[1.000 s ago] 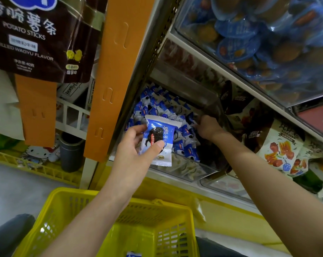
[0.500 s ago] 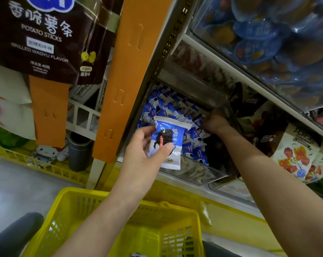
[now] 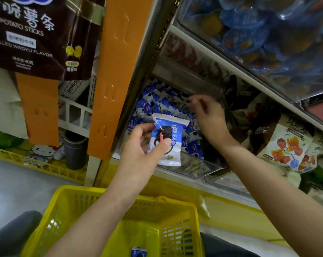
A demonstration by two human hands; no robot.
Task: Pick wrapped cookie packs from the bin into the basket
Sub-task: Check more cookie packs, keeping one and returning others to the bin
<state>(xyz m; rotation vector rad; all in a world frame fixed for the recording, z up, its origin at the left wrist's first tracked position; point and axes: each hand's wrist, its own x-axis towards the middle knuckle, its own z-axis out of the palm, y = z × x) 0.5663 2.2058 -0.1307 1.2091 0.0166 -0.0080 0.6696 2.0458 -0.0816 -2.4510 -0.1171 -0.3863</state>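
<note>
My left hand (image 3: 138, 145) pinches a blue-and-white wrapped cookie pack (image 3: 168, 143) between thumb and fingers, just in front of the clear shelf bin (image 3: 196, 168). The bin holds a pile of the same cookie packs (image 3: 157, 102). Over that pile is my right hand (image 3: 209, 117), its fingers curled and motion-blurred; whether it holds a pack is unclear. The yellow basket (image 3: 77, 195) sits below my arms. One cookie pack (image 3: 138, 252) lies on the basket floor.
An orange shelf post (image 3: 116, 75) stands left of the bin. A dark potato-sticks bag (image 3: 38, 34) hangs at the upper left. Snack bags (image 3: 287, 147) fill the shelf to the right, and a clear bin of blue packs (image 3: 259, 34) sits above.
My right hand has lifted a little off the pile and its fingers have curled. My left hand keeps the same pack, now slightly lower and nearer to me.
</note>
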